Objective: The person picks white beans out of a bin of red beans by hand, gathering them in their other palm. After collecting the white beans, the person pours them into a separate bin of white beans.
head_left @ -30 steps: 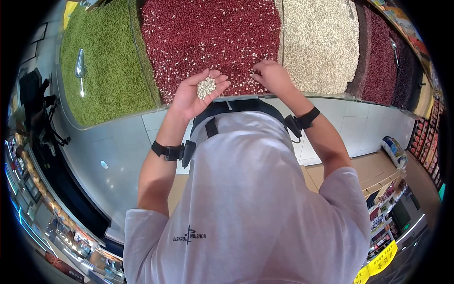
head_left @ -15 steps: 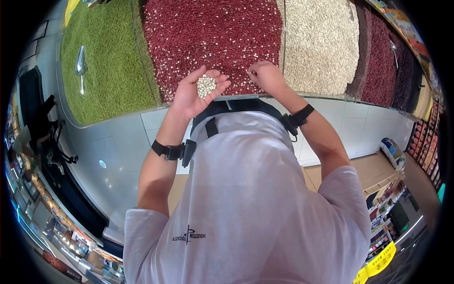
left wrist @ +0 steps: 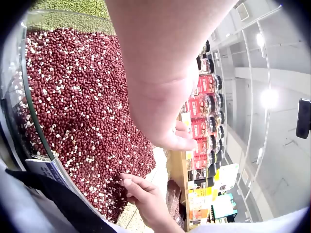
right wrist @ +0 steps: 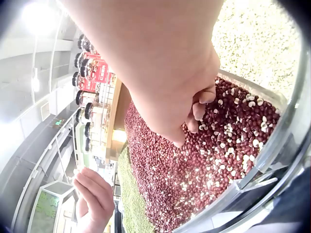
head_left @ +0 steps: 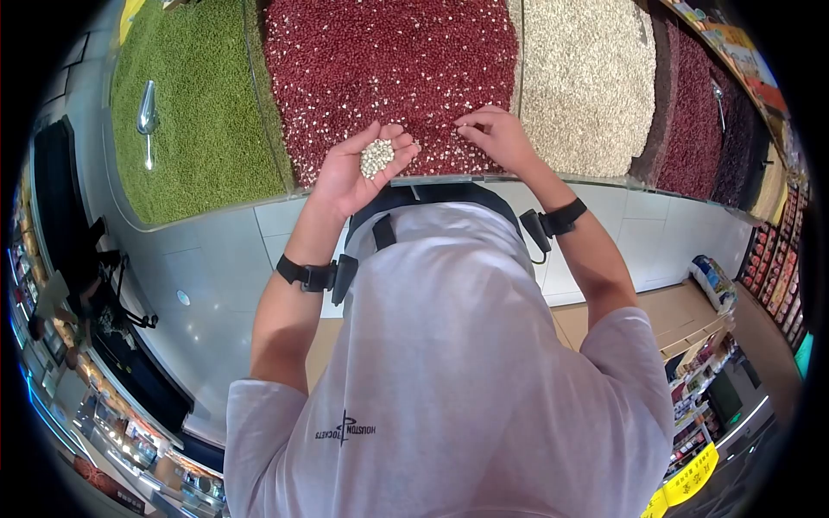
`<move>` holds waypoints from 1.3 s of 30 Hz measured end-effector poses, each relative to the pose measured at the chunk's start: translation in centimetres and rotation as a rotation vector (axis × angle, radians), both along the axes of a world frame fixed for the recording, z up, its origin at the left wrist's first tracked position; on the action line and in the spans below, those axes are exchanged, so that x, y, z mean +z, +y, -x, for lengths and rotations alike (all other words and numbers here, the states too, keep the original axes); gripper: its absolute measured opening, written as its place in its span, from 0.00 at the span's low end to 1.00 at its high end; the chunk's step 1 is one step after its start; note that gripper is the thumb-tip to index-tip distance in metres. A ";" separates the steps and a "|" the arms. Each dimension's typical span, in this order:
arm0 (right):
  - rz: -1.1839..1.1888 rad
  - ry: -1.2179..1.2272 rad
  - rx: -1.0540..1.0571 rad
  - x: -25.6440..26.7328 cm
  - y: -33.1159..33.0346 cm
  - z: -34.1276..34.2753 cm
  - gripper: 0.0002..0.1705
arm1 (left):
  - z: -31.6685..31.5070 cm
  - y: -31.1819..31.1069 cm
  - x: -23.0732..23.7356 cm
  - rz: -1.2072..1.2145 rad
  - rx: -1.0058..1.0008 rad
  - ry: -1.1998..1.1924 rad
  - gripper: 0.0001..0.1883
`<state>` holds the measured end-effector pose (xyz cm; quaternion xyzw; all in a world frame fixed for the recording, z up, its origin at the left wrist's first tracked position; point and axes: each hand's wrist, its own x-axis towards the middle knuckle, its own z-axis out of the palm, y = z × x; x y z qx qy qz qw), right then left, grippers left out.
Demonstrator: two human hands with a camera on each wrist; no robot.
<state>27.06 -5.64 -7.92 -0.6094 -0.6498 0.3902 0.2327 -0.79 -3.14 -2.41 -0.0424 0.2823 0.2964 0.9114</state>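
Note:
My left hand (head_left: 350, 168) is palm up over the front of a bin of dark red beans (head_left: 389, 60). Its cupped fingers hold a small pile of white kernels (head_left: 377, 159). To its right, my right hand (head_left: 503, 138) is low over the same beans, thumb and forefinger pinched together at a small white kernel (head_left: 460, 127). Many similar white kernels lie scattered among the red beans. In the left wrist view the right hand's fingertips (left wrist: 125, 178) are close above the beans; in the right wrist view its other fingers curl inward.
Green beans (head_left: 194, 112) with a metal scoop (head_left: 147, 112) fill the bin on the left. Pale grains (head_left: 587, 86) fill the right one, with darker beans (head_left: 695, 112) farther right. A clear bin edge (head_left: 596, 180) runs along the front. Jars (left wrist: 204, 107) stand on a shelf behind.
My right hand has lifted slightly off the beans, its thumb and forefinger now stretched forward. The left hand keeps its place with the white kernels.

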 end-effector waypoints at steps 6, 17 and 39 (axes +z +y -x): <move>-0.058 0.116 -0.135 2.4 0.9 0.1 0.11 | -1.0 0.3 0.4 -0.013 0.007 0.127 0.19; -0.415 0.055 0.116 10.0 1.7 2.9 0.14 | -2.7 1.2 -0.5 0.006 -0.030 0.042 0.18; -0.158 -0.480 0.240 -1.5 -2.8 -0.1 0.06 | -1.8 0.3 -0.7 0.065 -0.024 0.077 0.15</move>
